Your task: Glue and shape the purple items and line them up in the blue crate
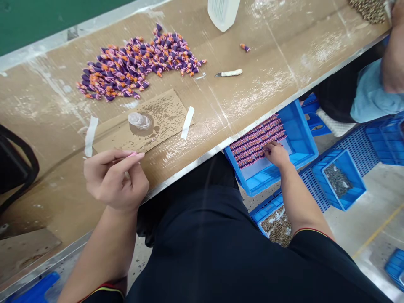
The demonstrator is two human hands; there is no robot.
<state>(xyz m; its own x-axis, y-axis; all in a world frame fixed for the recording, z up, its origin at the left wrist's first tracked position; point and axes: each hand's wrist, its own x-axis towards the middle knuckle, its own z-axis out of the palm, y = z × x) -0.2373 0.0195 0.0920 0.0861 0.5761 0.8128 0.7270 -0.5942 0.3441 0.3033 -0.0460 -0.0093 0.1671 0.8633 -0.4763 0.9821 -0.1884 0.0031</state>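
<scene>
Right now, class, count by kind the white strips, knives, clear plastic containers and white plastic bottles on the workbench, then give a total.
White strips: 2
Knife: 1
Clear plastic container: 1
White plastic bottle: 1
Total: 5

Metal-edged workbench (pixel 271 54), heap of purple and orange pieces (pixel 132 67), white-handled knife (pixel 229 73), cardboard sheet (pixel 164 118), white plastic bottle (pixel 223 12)

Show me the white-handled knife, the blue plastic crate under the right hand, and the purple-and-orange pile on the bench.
White-handled knife (pixel 229 73): head view, on the handle.
Blue plastic crate (pixel 303 130): head view, on its wall.
Purple-and-orange pile (pixel 132 63): head view, pile's middle.
</scene>
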